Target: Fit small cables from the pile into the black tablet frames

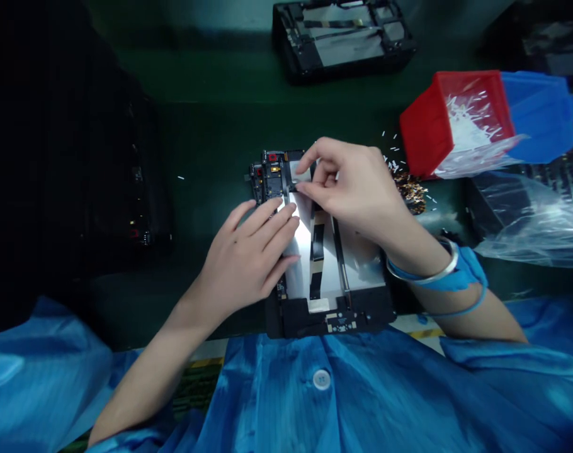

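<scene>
An opened tablet-like device [362, 267] lies at the table's near edge, with a silvery inner plate, a dark frame and a circuit board [273, 182] along its upper left. A flat ribbon cable [317, 242] runs down its middle. My left hand [255, 255] rests over the device's left side, fingers stretched out and holding nothing. Thumb and forefinger of my right hand [350, 182] come together over the upper part of the plate. A small dark piece [293, 187] shows at the thumb tip; its kind is too small to make out.
At the right stand a red bin [425, 135] with small white strips in a plastic bag and a blue bin [541, 116]. Small coppery parts [412, 192] lie beside them. A stack of similar devices [343, 41] sits at the back; dark equipment [126, 189] fills the left.
</scene>
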Available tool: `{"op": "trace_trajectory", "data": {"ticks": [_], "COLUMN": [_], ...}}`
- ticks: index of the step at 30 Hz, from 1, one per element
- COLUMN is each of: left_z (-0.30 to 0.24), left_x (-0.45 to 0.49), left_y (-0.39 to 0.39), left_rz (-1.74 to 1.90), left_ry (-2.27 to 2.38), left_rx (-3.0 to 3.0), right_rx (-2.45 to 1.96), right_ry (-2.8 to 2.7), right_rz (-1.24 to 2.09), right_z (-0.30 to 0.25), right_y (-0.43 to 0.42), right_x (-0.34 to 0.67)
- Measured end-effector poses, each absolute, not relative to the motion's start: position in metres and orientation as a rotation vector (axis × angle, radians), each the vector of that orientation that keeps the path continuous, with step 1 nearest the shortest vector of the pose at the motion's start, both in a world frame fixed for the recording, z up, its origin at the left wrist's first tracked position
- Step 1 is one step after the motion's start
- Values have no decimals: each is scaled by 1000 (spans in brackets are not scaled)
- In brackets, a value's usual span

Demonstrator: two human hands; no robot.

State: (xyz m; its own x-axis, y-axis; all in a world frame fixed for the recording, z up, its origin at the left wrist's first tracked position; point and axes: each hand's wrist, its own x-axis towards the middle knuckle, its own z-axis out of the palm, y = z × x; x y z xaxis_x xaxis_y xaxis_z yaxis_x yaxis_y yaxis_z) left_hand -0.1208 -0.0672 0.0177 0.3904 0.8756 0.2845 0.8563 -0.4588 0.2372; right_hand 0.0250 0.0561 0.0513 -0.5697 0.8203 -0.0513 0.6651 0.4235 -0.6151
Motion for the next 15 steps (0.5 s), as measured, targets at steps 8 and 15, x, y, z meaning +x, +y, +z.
{"op": "trace_trajectory", "data": {"ticks": [8,15], "left_z": [11,29], "left_x": [-97,-59], "left_y": [-130,-171], "left_rz": [975,1284], "left_ry": [2168,1909], "left_rx": [1714,800], "right_rx": [-1654,-1401], "right_ry": [-2345,-2165], "right_rz": [430,1345], "right_z": [43,38], "right_y": [14,-5], "right_x": [125,118]}}
